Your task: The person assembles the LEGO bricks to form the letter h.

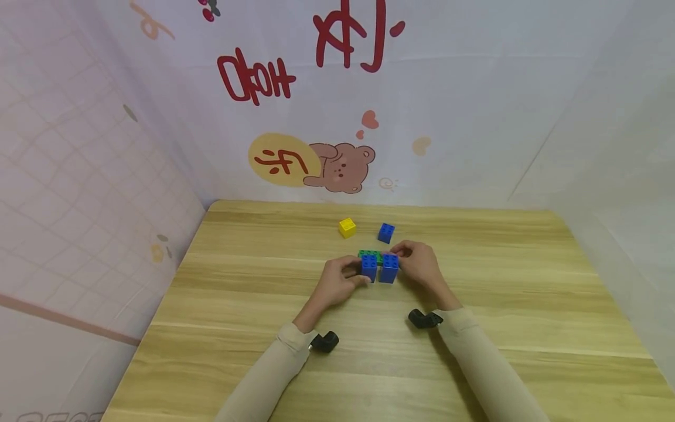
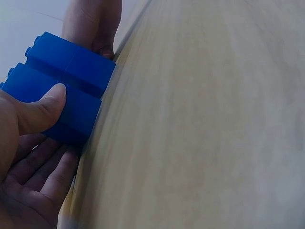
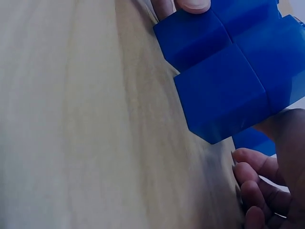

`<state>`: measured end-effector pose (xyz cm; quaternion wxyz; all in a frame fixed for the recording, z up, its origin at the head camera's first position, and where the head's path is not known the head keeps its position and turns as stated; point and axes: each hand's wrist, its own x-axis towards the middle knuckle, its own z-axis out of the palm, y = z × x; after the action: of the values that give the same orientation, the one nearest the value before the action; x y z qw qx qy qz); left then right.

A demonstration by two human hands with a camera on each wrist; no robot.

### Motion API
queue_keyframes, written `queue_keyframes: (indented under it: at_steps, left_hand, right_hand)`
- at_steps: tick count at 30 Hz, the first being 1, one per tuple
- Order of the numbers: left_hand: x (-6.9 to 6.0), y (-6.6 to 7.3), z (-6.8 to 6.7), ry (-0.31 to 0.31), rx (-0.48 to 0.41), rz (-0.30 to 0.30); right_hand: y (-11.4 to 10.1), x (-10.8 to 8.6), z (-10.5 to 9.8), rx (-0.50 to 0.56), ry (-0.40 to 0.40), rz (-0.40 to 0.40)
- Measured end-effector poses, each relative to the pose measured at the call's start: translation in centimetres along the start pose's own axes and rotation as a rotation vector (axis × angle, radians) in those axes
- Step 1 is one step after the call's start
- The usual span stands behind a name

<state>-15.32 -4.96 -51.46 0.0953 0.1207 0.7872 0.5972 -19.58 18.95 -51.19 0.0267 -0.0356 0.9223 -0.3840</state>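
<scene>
Two upright stacks of blue toy building bricks stand side by side, the left stack [image 1: 369, 269] and the right stack [image 1: 389, 269]. A green brick [image 1: 368, 254] shows behind them, partly hidden. My left hand [image 1: 341, 280] grips the left stack; its thumb [image 2: 53, 102] presses the near face, the other fingers lying behind and below. At the right stack's far right side is my right hand [image 1: 419, 262], with several fingers [image 3: 255, 191] curled close to the table. Its thumb tip is hidden behind the blue bricks, so its hold cannot be made out.
A yellow brick [image 1: 347, 227] and a loose blue brick [image 1: 386, 232] lie farther back on the wooden table [image 1: 253, 234]. Behind the table hangs a white printed cloth [image 1: 464, 117]. Black wrist mounts [image 1: 324, 341] stick out from both sleeves.
</scene>
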Motion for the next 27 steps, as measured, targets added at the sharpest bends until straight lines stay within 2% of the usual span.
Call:
queue_keyframes:
  at_steps: [8,15,21,27]
  left_hand:
    - [-0.2,0.2,-0.1,-0.006,-0.009,-0.003]
    - [-0.2,0.1,-0.1,-0.002,-0.016,0.000]
    - [-0.2,0.1,0.0,-0.004,-0.011,-0.006]
    - [0.0,0.1,-0.1,0.009,0.009,0.013]
  right_hand:
    - [0.3,0.3,-0.5,0.002,-0.028,-0.002]
    - [-0.5,0.3,-0.6,-0.007,-0.037,0.072]
    - [-0.7,0.5,-0.7,-0.030,-0.057,0.072]
    - [0.0,0.5,-1.3,0.062,-0.074,0.051]
